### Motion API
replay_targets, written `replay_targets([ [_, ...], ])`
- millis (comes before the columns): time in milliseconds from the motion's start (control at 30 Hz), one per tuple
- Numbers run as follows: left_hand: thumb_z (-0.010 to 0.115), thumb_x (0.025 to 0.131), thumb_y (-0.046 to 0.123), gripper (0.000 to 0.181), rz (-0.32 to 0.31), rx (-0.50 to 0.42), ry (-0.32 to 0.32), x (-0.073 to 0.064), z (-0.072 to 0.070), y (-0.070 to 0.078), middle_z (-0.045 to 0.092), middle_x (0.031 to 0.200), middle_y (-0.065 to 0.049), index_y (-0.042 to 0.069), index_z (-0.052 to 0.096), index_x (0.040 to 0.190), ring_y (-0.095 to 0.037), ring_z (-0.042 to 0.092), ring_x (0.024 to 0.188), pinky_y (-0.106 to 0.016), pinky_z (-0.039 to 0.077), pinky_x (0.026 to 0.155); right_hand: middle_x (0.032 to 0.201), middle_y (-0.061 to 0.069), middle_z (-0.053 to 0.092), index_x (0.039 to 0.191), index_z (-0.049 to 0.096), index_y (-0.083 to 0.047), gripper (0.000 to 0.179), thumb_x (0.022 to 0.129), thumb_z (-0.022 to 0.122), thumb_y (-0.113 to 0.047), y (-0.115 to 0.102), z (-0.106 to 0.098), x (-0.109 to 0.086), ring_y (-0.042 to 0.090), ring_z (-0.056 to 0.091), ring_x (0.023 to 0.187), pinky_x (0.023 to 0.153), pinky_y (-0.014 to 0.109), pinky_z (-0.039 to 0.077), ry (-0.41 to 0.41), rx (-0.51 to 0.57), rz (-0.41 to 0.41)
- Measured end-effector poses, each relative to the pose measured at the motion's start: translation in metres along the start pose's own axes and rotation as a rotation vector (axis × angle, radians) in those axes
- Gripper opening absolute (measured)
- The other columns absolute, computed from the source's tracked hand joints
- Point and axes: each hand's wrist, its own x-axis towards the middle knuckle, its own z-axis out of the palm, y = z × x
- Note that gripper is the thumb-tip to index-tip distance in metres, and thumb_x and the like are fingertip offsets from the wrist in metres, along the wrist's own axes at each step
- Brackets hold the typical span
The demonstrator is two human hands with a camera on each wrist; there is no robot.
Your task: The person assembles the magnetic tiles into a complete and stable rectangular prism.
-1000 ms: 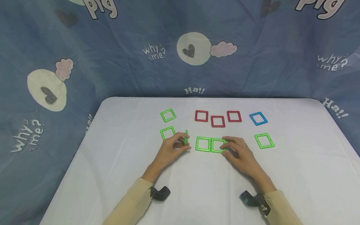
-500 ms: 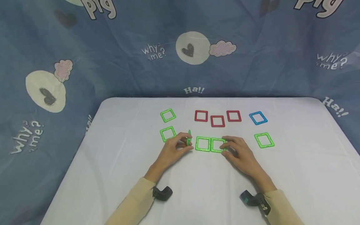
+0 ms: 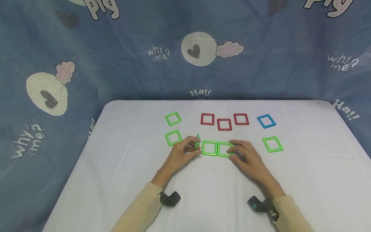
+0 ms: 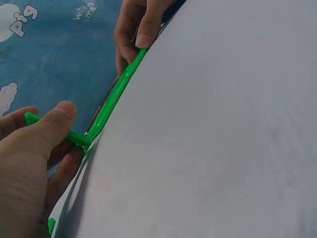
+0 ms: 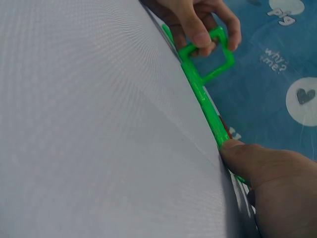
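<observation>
Head view: blue fabric [image 3: 127, 71] backed the table's [image 3: 208, 193] far edge; left hand [image 3: 184, 152] and right hand [image 3: 247, 158] pinched hollow green squares [image 3: 223, 156].

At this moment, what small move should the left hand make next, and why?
Probably press the upright green square plastic frame gently against the left end of the two flat, adjoining green square plastic frames: the left hand pinches it beside that end, while the right hand holds the opposite end.
</observation>
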Motion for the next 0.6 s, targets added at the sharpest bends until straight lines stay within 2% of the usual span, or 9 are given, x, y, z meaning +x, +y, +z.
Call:
replay_targets([
  [300, 0.075, 0.078, 0.005, 0.041, 0.003, -0.008, -0.013, 0.0016, 0.0038, 0.0016, 0.068, 0.089, -0.002, 0.007, 0.057, 0.114, -0.011, 0.066, 0.085, -0.018, 0.055, 0.079, 0.133, -0.003, 0.053, 0.101, 0.065, -0.026, 0.02, 0.084, 0.071, -0.018, -0.0001, -0.001, 0.0007, 0.018, 0.04, 0.127, 0.107, 0.047, 0.036, -0.002, -0.005, -0.007],
  [600, 0.075, 0.077, 0.004, 0.042, 0.004, -0.028, -0.026, 0.0021, 0.004, 0.0024, 0.067, 0.091, -0.003, 0.012, 0.057, 0.115, -0.012, 0.066, 0.089, -0.019, 0.055, 0.08, 0.133, -0.004, 0.053, 0.101, 0.065, -0.027, 0.02, 0.084, 0.071, -0.019, -0.0002, -0.0011, -0.0001, 0.018, 0.04, 0.127, 0.108, 0.048, 0.036, -0.006, 0.003, 0.003],
])
